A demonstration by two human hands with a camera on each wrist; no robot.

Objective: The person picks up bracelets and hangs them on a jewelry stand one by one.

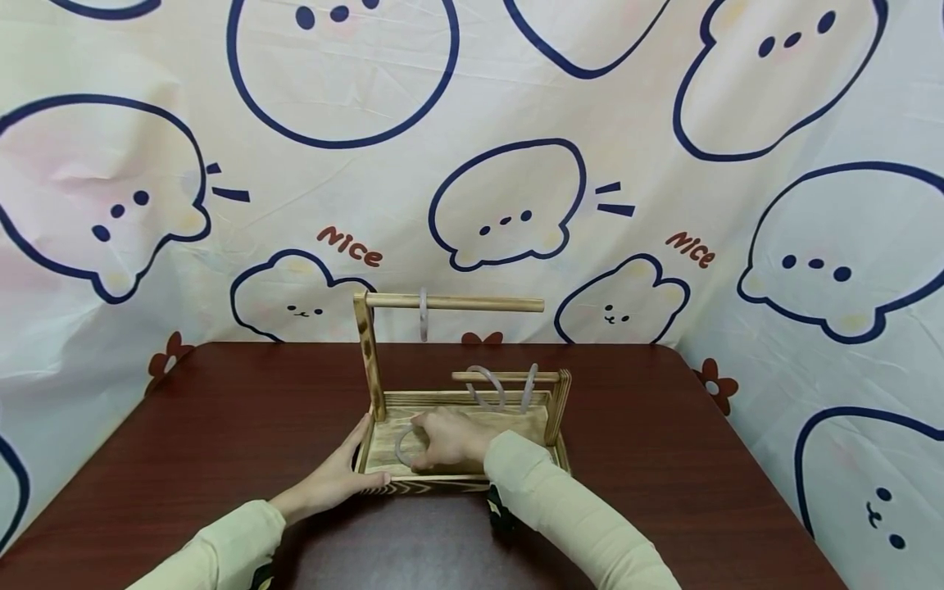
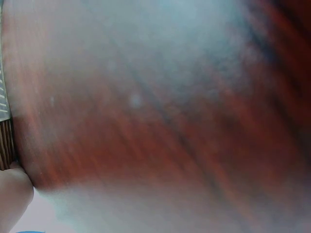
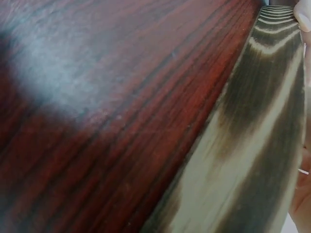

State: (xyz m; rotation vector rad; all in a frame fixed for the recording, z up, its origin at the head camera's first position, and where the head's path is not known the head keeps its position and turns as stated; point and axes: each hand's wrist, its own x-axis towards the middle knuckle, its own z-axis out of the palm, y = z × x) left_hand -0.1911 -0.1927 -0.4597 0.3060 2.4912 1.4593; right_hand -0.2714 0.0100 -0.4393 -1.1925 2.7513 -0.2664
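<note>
While left hand (image 1: 341, 475) lies flat against tray (image 1: 472, 482), right hand (image 1: 446, 438) pinches ring (image 1: 401, 447), partly hidden.

A dark reddish-brown wooden table (image 1: 649, 442) with a glossy top carries a light wooden rack (image 1: 383, 479) whose tray base stands directly on it, midway between the left and right edges and nearer the front edge than the back. A left hand (image 1: 335, 479) rests on the table against the rack's front left corner.
</note>
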